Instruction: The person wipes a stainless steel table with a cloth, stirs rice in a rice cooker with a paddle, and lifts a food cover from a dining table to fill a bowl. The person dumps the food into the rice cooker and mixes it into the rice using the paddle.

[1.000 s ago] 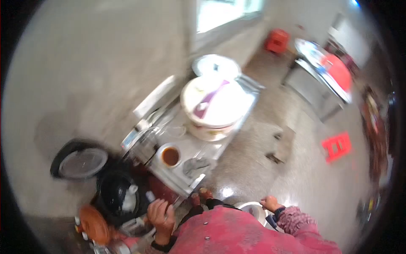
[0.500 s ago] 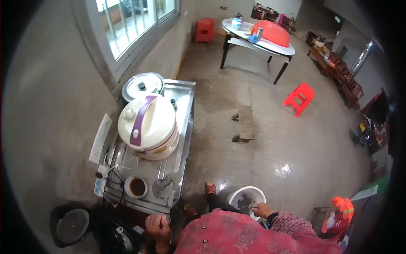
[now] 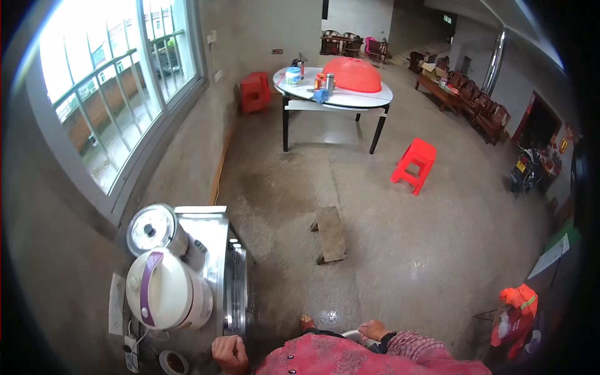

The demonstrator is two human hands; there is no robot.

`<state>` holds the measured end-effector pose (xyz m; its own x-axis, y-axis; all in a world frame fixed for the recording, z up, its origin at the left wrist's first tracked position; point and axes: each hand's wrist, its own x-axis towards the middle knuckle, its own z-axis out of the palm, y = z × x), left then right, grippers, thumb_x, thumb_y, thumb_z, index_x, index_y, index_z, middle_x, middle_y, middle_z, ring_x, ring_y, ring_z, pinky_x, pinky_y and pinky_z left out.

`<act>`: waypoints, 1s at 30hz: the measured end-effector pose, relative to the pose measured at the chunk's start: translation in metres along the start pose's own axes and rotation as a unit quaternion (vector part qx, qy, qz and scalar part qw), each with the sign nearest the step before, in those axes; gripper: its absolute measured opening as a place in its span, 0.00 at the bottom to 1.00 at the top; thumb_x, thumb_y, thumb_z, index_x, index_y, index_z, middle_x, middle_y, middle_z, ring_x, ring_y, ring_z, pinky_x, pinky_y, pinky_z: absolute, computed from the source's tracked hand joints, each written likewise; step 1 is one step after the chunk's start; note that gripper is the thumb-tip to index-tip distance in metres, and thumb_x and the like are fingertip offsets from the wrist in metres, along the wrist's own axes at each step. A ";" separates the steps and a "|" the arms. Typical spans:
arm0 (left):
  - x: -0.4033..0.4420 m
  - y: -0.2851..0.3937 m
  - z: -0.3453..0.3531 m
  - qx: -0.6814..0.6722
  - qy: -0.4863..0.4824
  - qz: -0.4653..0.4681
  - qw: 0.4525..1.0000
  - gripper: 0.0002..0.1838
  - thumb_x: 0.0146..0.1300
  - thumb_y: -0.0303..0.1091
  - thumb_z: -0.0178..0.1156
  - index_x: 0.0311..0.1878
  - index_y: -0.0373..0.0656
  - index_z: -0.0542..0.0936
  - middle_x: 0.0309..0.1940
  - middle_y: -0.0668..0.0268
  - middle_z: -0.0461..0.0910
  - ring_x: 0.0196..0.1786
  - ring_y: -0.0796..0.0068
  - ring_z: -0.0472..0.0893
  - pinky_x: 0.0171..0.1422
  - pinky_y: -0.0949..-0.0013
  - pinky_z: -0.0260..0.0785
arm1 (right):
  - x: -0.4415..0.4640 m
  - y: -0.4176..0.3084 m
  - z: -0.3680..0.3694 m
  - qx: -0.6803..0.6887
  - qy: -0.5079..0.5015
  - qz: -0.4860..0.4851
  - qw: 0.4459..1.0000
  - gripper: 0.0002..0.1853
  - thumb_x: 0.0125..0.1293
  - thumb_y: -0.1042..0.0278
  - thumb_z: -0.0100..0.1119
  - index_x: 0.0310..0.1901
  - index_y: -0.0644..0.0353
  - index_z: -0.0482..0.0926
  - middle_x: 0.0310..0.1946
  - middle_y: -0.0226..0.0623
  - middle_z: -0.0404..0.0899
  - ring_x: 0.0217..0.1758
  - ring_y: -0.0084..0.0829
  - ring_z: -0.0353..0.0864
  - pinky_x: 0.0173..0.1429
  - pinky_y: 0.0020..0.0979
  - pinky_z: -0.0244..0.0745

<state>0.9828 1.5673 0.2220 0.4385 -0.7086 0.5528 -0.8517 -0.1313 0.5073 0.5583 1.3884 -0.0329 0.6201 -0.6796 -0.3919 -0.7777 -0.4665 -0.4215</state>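
At the bottom edge, my left hand (image 3: 229,354) is curled into a loose fist, with nothing showing in it. It is nearest the front end of the steel counter (image 3: 215,256). My right hand (image 3: 373,330) is in front of my waist with its fingers pressed together; whatever they hold, if anything, is hidden. Just left of and below it, part of a white bucket (image 3: 355,336) shows, mostly covered by my red patterned top. On the counter stand a cream cooker with a purple handle (image 3: 164,290) and a lidded steel pot (image 3: 153,230).
A cup of dark liquid (image 3: 174,362) is at lower left. Ahead are a low wooden bench (image 3: 330,234), a red stool (image 3: 415,165) and a table (image 3: 300,94) bearing a red dome cover (image 3: 353,74). An orange garment (image 3: 520,299) hangs at right.
The view has tilted up, so counter, bench and bucket appear lower and the table nearer the middle. The bucket is now mostly hidden. Both hands stay closed near the bottom edge.
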 end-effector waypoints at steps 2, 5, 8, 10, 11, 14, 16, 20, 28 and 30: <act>0.023 0.006 0.027 -0.003 0.000 0.031 1.000 0.03 0.58 0.24 0.58 0.30 0.35 0.79 0.26 0.55 0.78 0.30 0.53 0.75 0.39 0.56 0.67 | 0.022 0.023 -0.014 0.078 0.034 0.007 0.996 0.14 0.61 0.55 0.54 0.39 0.53 0.84 0.25 0.31 0.83 0.26 0.24 0.83 0.37 0.28 0.77; 0.039 -0.001 0.065 0.011 -0.136 -0.003 0.991 0.09 0.61 0.29 0.59 0.42 0.35 0.79 0.38 0.51 0.79 0.42 0.50 0.77 0.47 0.55 0.69 | 0.055 0.000 -0.084 0.068 0.015 0.088 0.994 0.12 0.63 0.56 0.51 0.35 0.54 0.79 0.36 0.42 0.81 0.37 0.46 0.79 0.41 0.46 0.74; 0.085 0.014 0.112 -0.046 -0.085 0.037 0.995 0.02 0.50 0.25 0.60 0.27 0.40 0.77 0.24 0.62 0.77 0.30 0.59 0.76 0.38 0.59 0.64 | 0.076 -0.020 -0.113 0.217 0.114 -0.013 0.969 0.13 0.65 0.56 0.48 0.35 0.54 0.80 0.31 0.46 0.80 0.36 0.49 0.78 0.40 0.47 0.74; 0.111 0.027 0.135 -0.053 -0.090 0.061 0.993 0.03 0.50 0.26 0.62 0.27 0.42 0.77 0.23 0.64 0.76 0.30 0.60 0.75 0.37 0.60 0.64 | 0.103 -0.020 -0.116 0.192 0.131 0.015 0.972 0.14 0.64 0.56 0.51 0.37 0.56 0.81 0.26 0.40 0.80 0.30 0.38 0.80 0.36 0.39 0.75; 0.123 0.032 0.146 -0.061 -0.115 0.084 0.988 0.03 0.50 0.26 0.62 0.26 0.42 0.77 0.23 0.64 0.75 0.29 0.60 0.75 0.37 0.60 0.64 | 0.115 -0.015 -0.116 0.164 0.143 0.039 0.975 0.15 0.63 0.56 0.54 0.39 0.58 0.82 0.21 0.35 0.79 0.24 0.27 0.81 0.33 0.30 0.76; 0.155 0.043 0.186 -0.077 -0.164 0.119 0.976 0.03 0.50 0.27 0.63 0.27 0.43 0.77 0.23 0.64 0.75 0.30 0.61 0.75 0.37 0.60 0.63 | 0.135 0.006 -0.122 0.240 0.163 0.072 0.954 0.16 0.63 0.56 0.54 0.41 0.59 0.82 0.22 0.36 0.80 0.25 0.27 0.82 0.33 0.30 0.76; 0.174 0.045 0.213 -0.080 -0.223 0.145 0.961 0.04 0.50 0.30 0.63 0.28 0.43 0.78 0.25 0.64 0.76 0.33 0.62 0.75 0.38 0.60 0.64 | 0.135 0.017 -0.143 0.203 0.164 0.091 0.961 0.16 0.63 0.56 0.54 0.40 0.60 0.82 0.22 0.37 0.81 0.24 0.28 0.82 0.34 0.31 0.76; 0.206 0.019 0.272 -0.024 -0.353 0.164 0.921 0.10 0.49 0.37 0.65 0.32 0.43 0.80 0.28 0.63 0.77 0.38 0.59 0.76 0.42 0.58 0.66 | 0.121 0.057 -0.167 0.223 0.206 0.198 0.932 0.16 0.61 0.56 0.55 0.38 0.60 0.82 0.23 0.39 0.82 0.25 0.31 0.83 0.34 0.33 0.76; 0.283 0.003 0.368 0.005 -0.418 0.155 0.895 0.11 0.49 0.39 0.64 0.33 0.43 0.81 0.31 0.61 0.79 0.40 0.58 0.77 0.44 0.56 0.67 | 0.035 0.100 -0.121 0.171 0.161 0.307 0.922 0.13 0.59 0.59 0.58 0.29 0.61 0.81 0.25 0.38 0.83 0.30 0.32 0.84 0.36 0.33 0.76; 0.302 0.013 0.403 -0.002 -0.441 0.172 0.881 0.11 0.49 0.40 0.64 0.31 0.43 0.81 0.31 0.61 0.79 0.41 0.58 0.77 0.44 0.55 0.67 | 0.017 0.101 -0.100 0.141 0.124 0.311 0.932 0.11 0.56 0.59 0.59 0.29 0.58 0.82 0.26 0.39 0.82 0.30 0.38 0.81 0.36 0.38 0.74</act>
<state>0.9884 1.0719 0.1297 -0.2401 -0.9692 -0.0546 -0.8892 0.1970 0.4129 0.4801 1.2729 -0.0010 -0.0112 -0.8952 -0.4455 -0.8991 0.2040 -0.3872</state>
